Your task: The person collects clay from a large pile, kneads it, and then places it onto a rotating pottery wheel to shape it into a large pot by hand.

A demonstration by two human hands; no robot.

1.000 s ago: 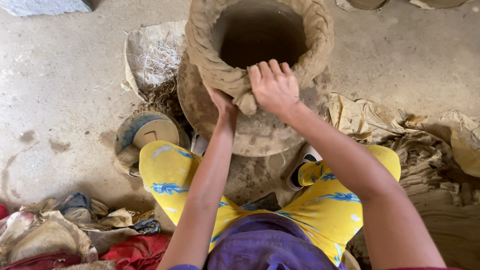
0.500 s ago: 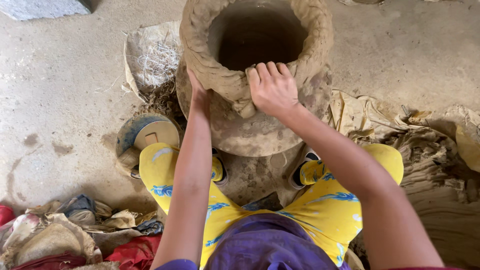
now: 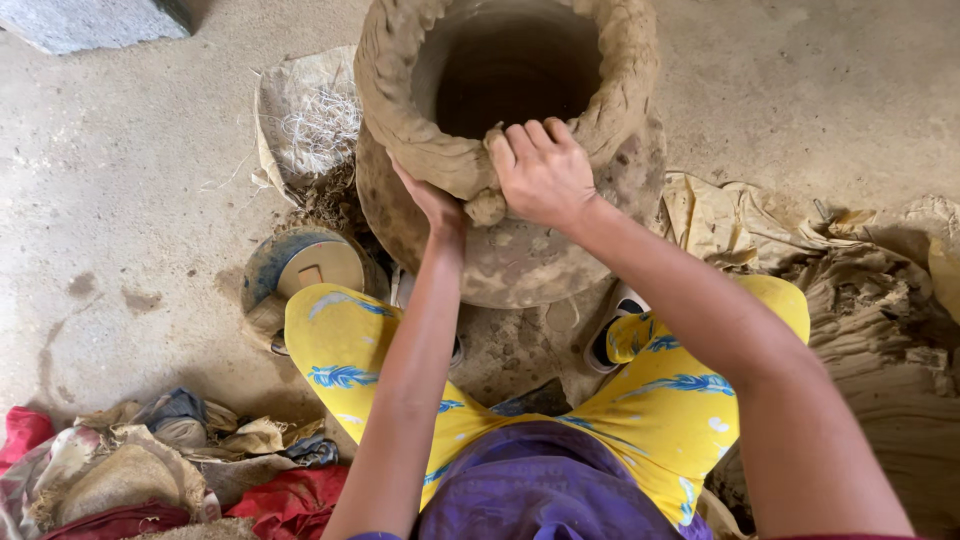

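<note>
A large unfired clay pot (image 3: 520,250) stands on the ground in front of me, its thick rolled rim (image 3: 400,110) wet and uneven around a dark opening. My right hand (image 3: 545,175) lies flat on the near rim, fingers together, pressing a lump of clay (image 3: 487,208) against the coil. My left hand (image 3: 430,200) presses its palm up against the outer wall just under the rim, left of that lump. My knees in yellow patterned trousers (image 3: 340,350) flank the pot's base.
A round blue-rimmed bowl (image 3: 300,270) sits left of the pot. Sacking with fibres (image 3: 310,120) lies behind it. A heap of rags (image 3: 150,470) is at the lower left, crumpled clay-stained sacks (image 3: 870,290) at the right, a grey stone block (image 3: 90,20) at the top left.
My left hand has slid along the pot's wall under the rim, ending just left of the lump. My right hand stays on the rim, pressing.
</note>
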